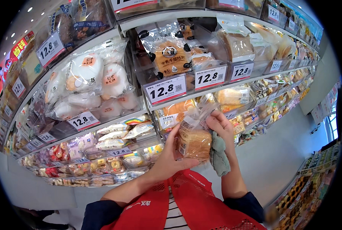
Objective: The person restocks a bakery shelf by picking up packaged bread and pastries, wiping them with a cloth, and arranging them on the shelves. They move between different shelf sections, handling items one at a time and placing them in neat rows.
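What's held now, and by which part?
Left hand holds the bagged bread by its left side and lower edge. Right hand holds a grey-green cloth by its upper end, fingers at the wrapper's top; whether they pinch it is unclear.

White tiered shelves point(140, 23) packed with bagged bakery goods point(238, 48).
Clear-bagged round white buns point(84, 73) lie beside packaged bread point(171, 59); on the tier below the buns lie pale packets point(112, 135), 1 with a rainbow print.
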Action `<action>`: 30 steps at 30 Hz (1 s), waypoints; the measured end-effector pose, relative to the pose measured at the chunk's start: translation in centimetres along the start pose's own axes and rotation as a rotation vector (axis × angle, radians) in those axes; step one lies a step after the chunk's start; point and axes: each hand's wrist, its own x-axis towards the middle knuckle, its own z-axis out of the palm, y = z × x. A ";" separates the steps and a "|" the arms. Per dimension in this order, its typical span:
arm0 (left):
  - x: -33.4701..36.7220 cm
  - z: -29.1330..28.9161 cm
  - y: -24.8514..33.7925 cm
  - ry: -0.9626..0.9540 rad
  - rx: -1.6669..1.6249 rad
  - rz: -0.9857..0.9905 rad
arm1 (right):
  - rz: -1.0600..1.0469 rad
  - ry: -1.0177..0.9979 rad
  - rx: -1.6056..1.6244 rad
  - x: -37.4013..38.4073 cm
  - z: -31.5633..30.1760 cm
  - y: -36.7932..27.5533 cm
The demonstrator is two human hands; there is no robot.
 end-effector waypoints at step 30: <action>4.3 -3.5 2.5 -0.173 -0.141 -0.160 | -0.609 -0.153 -0.694 -2.4 3.9 -7.7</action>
